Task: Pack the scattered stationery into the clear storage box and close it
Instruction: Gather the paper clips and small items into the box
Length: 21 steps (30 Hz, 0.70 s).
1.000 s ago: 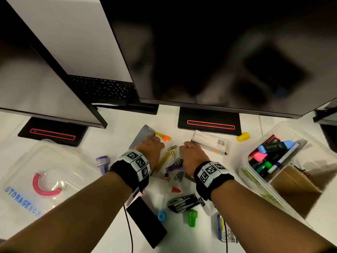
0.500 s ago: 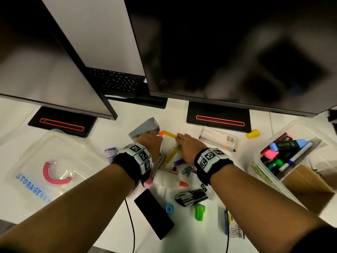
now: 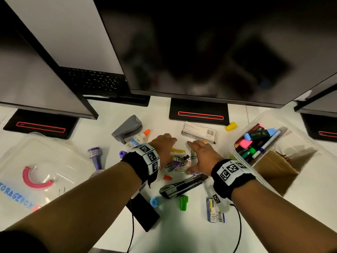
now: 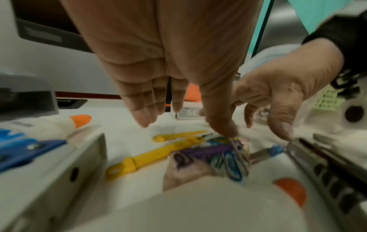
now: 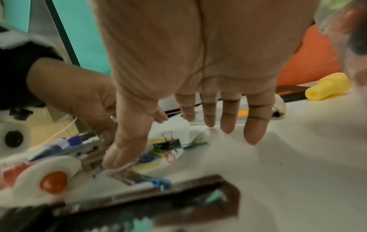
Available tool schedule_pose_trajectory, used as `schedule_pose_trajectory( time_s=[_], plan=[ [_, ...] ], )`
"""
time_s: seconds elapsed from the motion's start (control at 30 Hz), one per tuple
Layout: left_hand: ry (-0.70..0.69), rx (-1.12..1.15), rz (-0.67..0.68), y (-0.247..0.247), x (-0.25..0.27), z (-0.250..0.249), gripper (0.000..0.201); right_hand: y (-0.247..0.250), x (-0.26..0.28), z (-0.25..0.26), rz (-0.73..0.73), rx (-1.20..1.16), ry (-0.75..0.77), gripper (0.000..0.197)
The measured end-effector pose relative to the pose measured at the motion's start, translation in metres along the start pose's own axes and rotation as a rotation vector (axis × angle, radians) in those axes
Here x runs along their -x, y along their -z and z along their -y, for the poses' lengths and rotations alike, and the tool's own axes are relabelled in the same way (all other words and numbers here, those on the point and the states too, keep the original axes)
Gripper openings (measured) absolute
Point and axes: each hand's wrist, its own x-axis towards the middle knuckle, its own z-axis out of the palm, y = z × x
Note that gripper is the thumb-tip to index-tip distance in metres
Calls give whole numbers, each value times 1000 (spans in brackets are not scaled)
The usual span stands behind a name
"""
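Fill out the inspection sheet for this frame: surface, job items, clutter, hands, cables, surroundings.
Surface: white desk, stationery scattered over its middle.
Job's things: clear storage box at right, open, with highlighters and a brown packet inside; its lid lies at left; paper clips, yellow cutter, glue bottle, black stapler, grey hole punch, staples box all lie outside the box.
Clutter: black phone; loose caps.
Hands: left hand and right hand open, fingers straight, flanking the paper clips.
Cables: thin black cables run off the front edge.
Surroundings: dark monitors above the desk.
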Motion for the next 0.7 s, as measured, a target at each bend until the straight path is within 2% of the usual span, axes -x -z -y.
schedule_pose_trajectory(
  time_s=[0.07,0.17,0.27,0.4,0.7],
  plan=[
    [20,-89,49,-4,-6,-4,79,-3,-2,2,1,59,-22,107],
    [8,-154,17,-8,-12,-10,69,-8,-12,9,-32,71,-13,94],
    [-6,-115,-40,-10,-14,-14,54,-13,-20,14,-71,34,13,71],
    [-9,-61,-54,-12,-14,-18,30,-16,-21,18,-114,27,40,28],
    [-84,-195,-33,-5,-8,-22,25,0,-14,24,-118,48,4,26]
  ],
)
